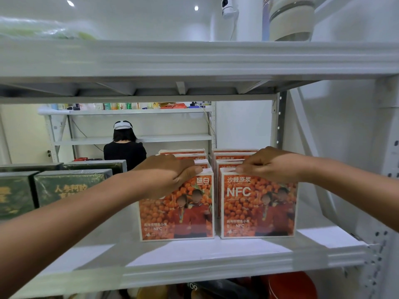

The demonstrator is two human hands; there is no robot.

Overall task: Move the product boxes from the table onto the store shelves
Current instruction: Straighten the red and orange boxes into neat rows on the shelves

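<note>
Two rows of orange product boxes stand upright on the white shelf (pixel 194 253). The front left box (pixel 183 214) has my left hand (pixel 170 173) laid over its top edge, thumb down its front face. My right hand (pixel 267 165) grips the top edge of the front right box (pixel 257 210), which reads NFC. Several more orange boxes (pixel 228 157) line up behind both front ones, partly hidden by my hands.
Dark green boxes (pixel 64 186) stand on the same shelf at the left. The upper shelf beam (pixel 194 59) hangs overhead, with a jar (pixel 291 18) on it. A shelf post (pixel 384 169) bounds the right. A person in black (pixel 124 149) stands beyond, facing another rack.
</note>
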